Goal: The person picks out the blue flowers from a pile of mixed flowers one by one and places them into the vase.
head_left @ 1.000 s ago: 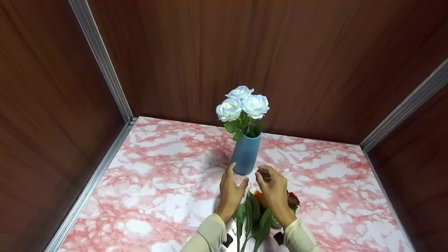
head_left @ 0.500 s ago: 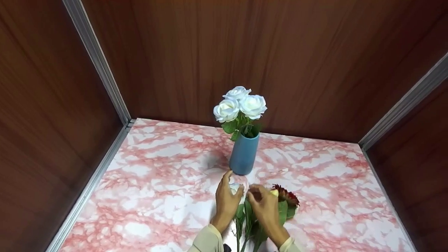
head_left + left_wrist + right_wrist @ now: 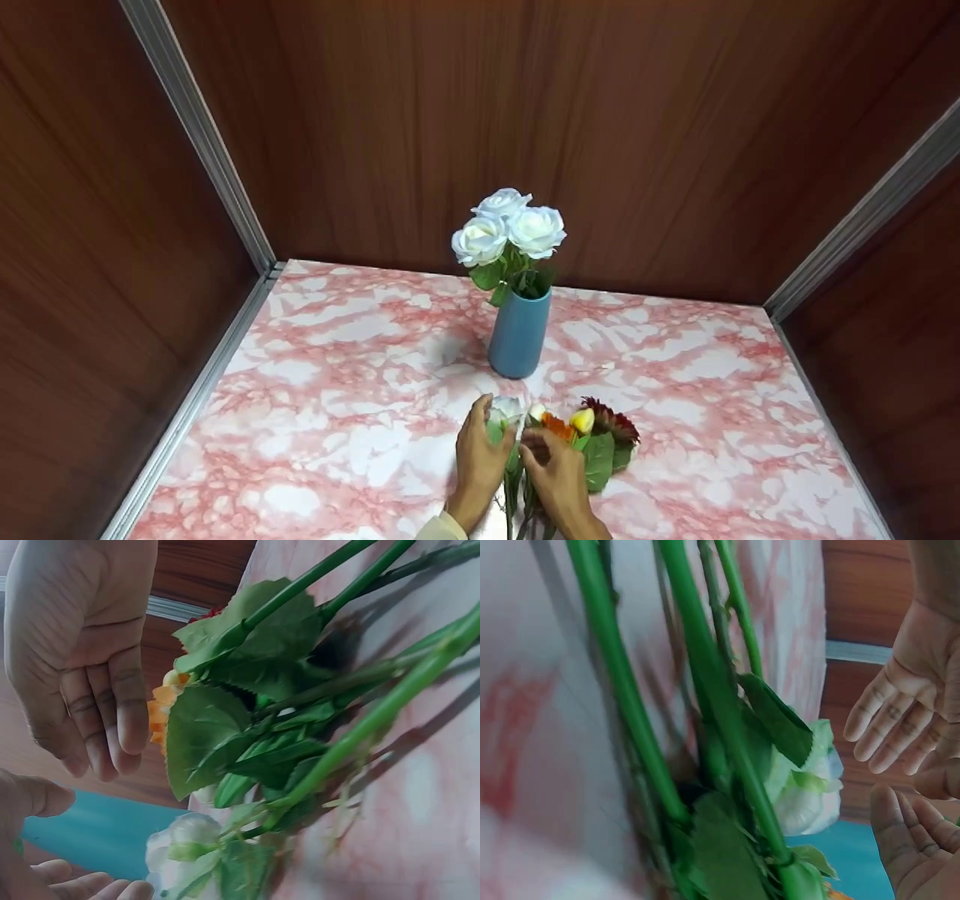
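Note:
A white rose [image 3: 504, 409] lies on the table with its bloom beside my left hand [image 3: 478, 465], whose fingers and thumb are spread around its left side. My right hand [image 3: 555, 469] hovers over the stems and leaves of the other flowers, fingers loosely bent with nothing in them. Right of it lie an orange flower [image 3: 557, 427], a yellow bud [image 3: 582, 421] and a dark red flower [image 3: 611, 420]. Both wrist views show the two palms facing each other above the blooms, the left hand [image 3: 45, 862] low in the left wrist view. Stems [image 3: 622, 690] run toward the person.
Beyond the hands a blue vase [image 3: 519, 337] stands upright, holding several white roses [image 3: 510, 225]. The table [image 3: 337, 420] has a pink and white marbled top. Brown wood-grain panels [image 3: 420, 112] with metal corner strips [image 3: 202, 142] enclose it at the back and sides.
Both hands have drawn back toward the person, away from the vase. The white rose's bloom and the orange and yellow flowers now show between and beside them.

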The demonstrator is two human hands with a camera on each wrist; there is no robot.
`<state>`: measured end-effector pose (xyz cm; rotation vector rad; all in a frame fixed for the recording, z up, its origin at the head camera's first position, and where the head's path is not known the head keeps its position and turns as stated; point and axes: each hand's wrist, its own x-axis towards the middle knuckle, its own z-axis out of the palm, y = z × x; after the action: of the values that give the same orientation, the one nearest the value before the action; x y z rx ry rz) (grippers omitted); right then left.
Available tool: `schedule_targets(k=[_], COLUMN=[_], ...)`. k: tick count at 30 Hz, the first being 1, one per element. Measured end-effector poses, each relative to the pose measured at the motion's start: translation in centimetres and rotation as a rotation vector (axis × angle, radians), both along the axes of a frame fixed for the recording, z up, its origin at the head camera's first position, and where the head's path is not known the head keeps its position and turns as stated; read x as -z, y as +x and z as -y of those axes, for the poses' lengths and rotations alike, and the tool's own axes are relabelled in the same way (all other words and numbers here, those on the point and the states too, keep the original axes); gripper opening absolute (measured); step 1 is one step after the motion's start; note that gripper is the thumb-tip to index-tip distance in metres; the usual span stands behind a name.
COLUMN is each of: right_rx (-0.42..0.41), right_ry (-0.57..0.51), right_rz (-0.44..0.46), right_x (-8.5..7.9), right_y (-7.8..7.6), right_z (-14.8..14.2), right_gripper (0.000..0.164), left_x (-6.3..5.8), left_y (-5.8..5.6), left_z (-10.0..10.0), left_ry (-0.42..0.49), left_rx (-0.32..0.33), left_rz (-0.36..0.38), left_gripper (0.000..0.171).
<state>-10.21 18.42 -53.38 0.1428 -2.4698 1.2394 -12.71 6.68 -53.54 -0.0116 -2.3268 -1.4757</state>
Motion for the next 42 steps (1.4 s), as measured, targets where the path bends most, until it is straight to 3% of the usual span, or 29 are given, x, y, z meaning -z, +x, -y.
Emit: schedule_targets(k=[5,11,22,32,42], right_rx=[-0.017,-0.027,-0.029,-0.081,-0.094], right_ry=[-0.025,-0.036,0.045,0.054,0.222], right_rz=[0.079,0.108,0.134,0.246,0.301], right_x=[0.7,1.3,2.4,2.8,3.0], right_y=[0.6,1.1,2.0,2.3,2.4], right_z=[0.1,0.2,0.6,0.3,0.7], right_gripper=[0.016,0.016,0.018,0.017,0.010], left_x=[0.5,0.8,1.7,2.0,2.6], left_y=[0.5,0.8,1.2,1.3,1.4], left_z=[0.1,0.1,-0.1,-0.1,-0.1], left_ry=[0.011,0.025,0.024,-0.005,-0.004], left_rx=[0.024,0.037,0.049,0.063,0.064], left_rz=[0.034,0.070,0.121,0.176,0.198], left_gripper=[0.053,0.052,0.049,0.042,0.041])
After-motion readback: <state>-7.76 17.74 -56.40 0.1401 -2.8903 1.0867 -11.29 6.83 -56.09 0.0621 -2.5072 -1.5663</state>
